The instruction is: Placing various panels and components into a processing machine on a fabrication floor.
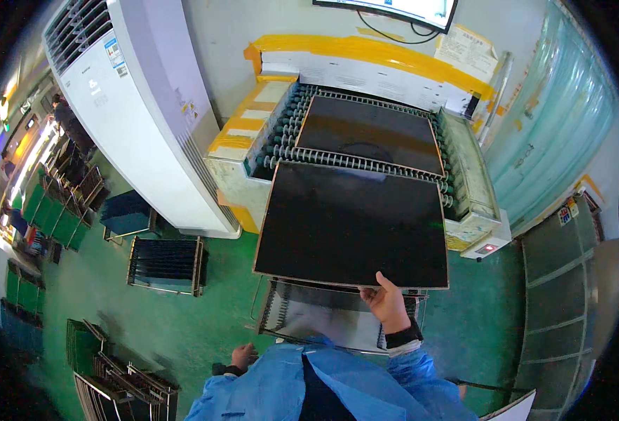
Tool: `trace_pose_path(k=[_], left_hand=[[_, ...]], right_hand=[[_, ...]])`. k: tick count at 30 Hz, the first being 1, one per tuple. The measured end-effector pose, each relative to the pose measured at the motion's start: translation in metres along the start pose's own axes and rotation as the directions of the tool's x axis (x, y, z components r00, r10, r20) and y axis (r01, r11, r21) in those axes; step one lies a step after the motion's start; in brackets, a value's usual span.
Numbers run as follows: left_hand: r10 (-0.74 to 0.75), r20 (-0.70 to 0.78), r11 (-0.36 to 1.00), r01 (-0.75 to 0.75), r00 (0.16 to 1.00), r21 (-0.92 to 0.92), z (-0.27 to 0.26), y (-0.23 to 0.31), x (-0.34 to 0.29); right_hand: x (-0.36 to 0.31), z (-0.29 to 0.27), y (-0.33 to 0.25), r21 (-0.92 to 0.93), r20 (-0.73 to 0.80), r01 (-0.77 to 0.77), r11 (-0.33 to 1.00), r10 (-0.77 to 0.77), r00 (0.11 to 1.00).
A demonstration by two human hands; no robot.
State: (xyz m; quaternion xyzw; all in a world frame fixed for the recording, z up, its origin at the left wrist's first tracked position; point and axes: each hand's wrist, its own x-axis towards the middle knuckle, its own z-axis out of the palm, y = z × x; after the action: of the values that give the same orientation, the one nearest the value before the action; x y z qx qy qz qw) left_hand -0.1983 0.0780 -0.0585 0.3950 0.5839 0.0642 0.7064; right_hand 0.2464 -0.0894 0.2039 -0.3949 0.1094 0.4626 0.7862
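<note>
My right hand (386,304) is closed on the near edge of a large black rectangular panel (351,228), thumb on top and fingers underneath. The panel's far edge lies at the front rollers of a roller conveyor machine (475,172). A second black panel (372,133) rests on the rollers farther in. Below the held panel stands a slotted metal rack (323,324), partly covered by it. Down beside my body, my left hand (243,356) is away from the panel, its fingers curled with nothing visible in them.
A tall white air conditioner (137,119) stands left of the machine. Racks of dark panels (163,263) and more metal racks (123,375) sit on the green floor at left. A grey metal frame (558,295) stands at right, below clear plastic curtains (551,133). People work far left.
</note>
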Motion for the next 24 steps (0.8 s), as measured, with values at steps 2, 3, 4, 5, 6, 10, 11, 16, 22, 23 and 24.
trace_pose_path(k=[2,3,4,5,6,10,11,16,22,23,24], left_hand=[[0.013,-0.035,0.993,-0.009,0.999,0.122,0.011,0.025,-0.024],[0.015,-0.04,0.992,-0.01,0.999,0.124,0.006,0.019,-0.022],[0.134,0.002,0.963,-0.131,0.991,0.236,0.003,0.012,-0.022],[0.245,0.057,0.906,-0.249,0.968,0.341,-0.001,0.008,-0.021],[0.247,0.055,0.904,-0.25,0.968,0.347,-0.003,0.004,-0.017],[0.03,-0.086,0.997,-0.024,0.996,0.07,0.002,-0.001,-0.017],[0.047,-0.069,0.999,-0.045,0.996,0.029,0.0,-0.003,-0.016],[0.199,-0.014,0.949,-0.189,0.98,0.254,0.002,0.005,-0.031],[0.099,-0.078,0.989,-0.089,0.992,0.114,0.009,0.006,-0.032],[0.023,-0.105,1.0,-0.02,0.994,0.023,0.008,0.004,-0.029],[0.023,-0.109,0.999,-0.02,0.994,0.024,0.006,0.0,-0.027]], right_hand=[[0.001,0.01,-0.003,0.001,-0.002,0.014,1.0,-0.014,1.0],[0.002,0.013,-0.004,-0.002,-0.004,0.03,1.0,-0.03,1.0],[0.005,0.011,-0.004,0.005,-0.001,0.028,1.0,-0.028,1.0],[0.011,0.008,-0.003,-0.012,0.023,0.033,0.999,-0.033,0.999],[0.015,0.006,-0.003,-0.028,0.046,0.04,0.999,-0.039,0.998],[0.018,0.014,-0.009,0.029,0.021,0.047,0.998,-0.048,0.999],[0.021,0.013,-0.01,0.033,0.014,0.056,0.998,-0.056,0.998],[0.032,0.011,-0.02,0.031,-0.004,0.05,0.998,-0.05,0.999],[0.044,0.01,-0.03,0.032,0.005,0.07,0.997,-0.071,0.997],[0.044,0.012,-0.031,0.041,0.003,0.074,0.996,-0.075,0.997],[0.045,0.013,-0.033,0.05,0.002,0.078,0.996,-0.079,0.997]])
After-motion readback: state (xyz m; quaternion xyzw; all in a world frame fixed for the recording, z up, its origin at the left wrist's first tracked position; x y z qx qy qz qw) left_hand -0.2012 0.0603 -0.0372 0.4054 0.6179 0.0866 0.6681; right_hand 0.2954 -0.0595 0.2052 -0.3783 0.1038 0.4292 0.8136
